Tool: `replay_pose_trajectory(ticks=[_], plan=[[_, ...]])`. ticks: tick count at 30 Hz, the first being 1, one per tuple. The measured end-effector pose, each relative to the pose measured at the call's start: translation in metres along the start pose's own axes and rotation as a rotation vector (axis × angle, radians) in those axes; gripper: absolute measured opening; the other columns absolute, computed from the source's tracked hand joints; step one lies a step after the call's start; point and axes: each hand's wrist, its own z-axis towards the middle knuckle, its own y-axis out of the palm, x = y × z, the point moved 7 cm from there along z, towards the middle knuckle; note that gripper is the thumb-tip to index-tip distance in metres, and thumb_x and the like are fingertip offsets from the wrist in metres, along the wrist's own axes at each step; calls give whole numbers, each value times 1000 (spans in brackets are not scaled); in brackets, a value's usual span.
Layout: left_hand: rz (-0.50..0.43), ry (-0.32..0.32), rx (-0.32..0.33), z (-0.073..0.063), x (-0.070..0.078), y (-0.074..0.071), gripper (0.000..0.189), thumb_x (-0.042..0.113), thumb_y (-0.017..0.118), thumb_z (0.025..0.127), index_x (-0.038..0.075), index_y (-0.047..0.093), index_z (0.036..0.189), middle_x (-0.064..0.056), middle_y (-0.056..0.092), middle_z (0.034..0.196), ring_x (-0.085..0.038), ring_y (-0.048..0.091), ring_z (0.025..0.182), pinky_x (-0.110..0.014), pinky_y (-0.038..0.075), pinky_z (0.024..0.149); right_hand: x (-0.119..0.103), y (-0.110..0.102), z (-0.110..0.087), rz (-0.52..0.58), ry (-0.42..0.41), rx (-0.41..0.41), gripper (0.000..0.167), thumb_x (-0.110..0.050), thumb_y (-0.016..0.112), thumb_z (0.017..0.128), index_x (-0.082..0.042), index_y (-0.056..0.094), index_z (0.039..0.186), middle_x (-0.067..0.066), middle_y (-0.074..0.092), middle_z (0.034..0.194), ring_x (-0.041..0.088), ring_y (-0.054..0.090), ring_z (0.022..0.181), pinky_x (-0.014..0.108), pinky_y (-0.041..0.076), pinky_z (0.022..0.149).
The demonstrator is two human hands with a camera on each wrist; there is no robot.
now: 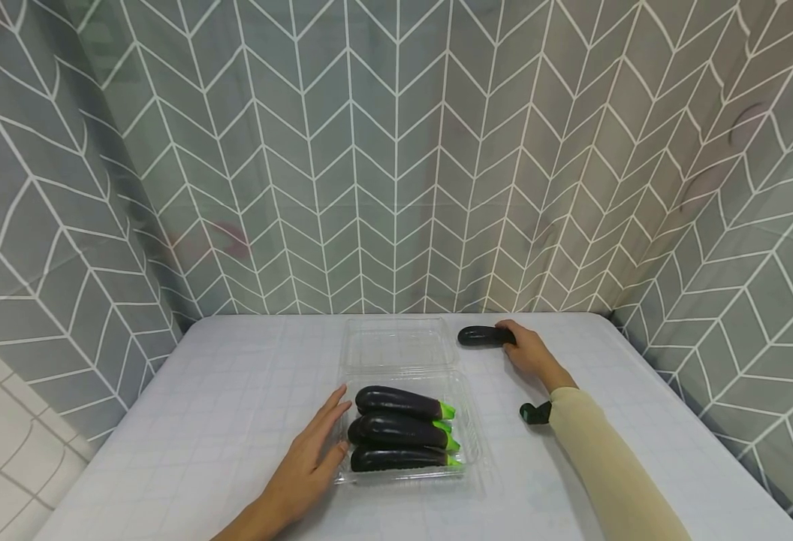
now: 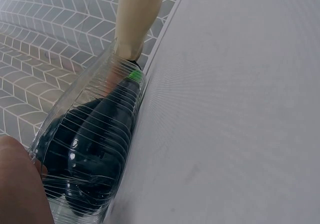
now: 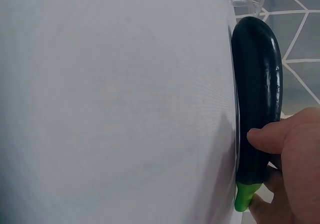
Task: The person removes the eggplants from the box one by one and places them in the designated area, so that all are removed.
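Observation:
Several dark purple eggplants (image 1: 399, 430) with bright green stem ends lie side by side in the base of a clear plastic clamshell box (image 1: 469, 421). Its lid is folded back toward the curtain. My left hand (image 1: 309, 458) rests at the box's left side, fingers extended along the wall; in the left wrist view the eggplants (image 2: 102, 134) show through the ribbed plastic. Toward the table's far right, my right hand (image 1: 530, 352) grips another eggplant (image 1: 481, 336) near its stem end. Seen from the right wrist, thumb and fingers pinch this eggplant (image 3: 255, 79) just above its green stem.
A white cloth covers the table (image 1: 234, 406). Grey chevron-patterned curtains (image 1: 396, 150) hang behind it and along the sides. Beside the right sleeve (image 1: 606, 451) is a small dark object (image 1: 535, 412). The open lid (image 1: 399, 346) lies left of the far eggplant.

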Motion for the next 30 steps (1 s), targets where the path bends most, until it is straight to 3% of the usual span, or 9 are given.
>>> replay_pose_trajectory(ticks=[16, 30], plan=[[1, -9, -9, 0, -1, 1, 59, 3, 61, 98, 8, 45, 155, -1, 26, 169, -27, 29, 152, -18, 16, 118, -9, -5, 0, 10, -13, -13, 53, 1, 65, 95, 8, 50, 146, 34, 50, 146, 53, 44, 136, 65, 34, 113], [-4, -13, -8, 1, -1, 0, 59, 2, 61, 97, 7, 46, 154, -1, 26, 169, -27, 29, 152, -17, 16, 118, -71, -24, -7, 61, -140, 143, 44, -1, 66, 97, 5, 58, 140, 26, 58, 141, 47, 49, 135, 62, 37, 112]])
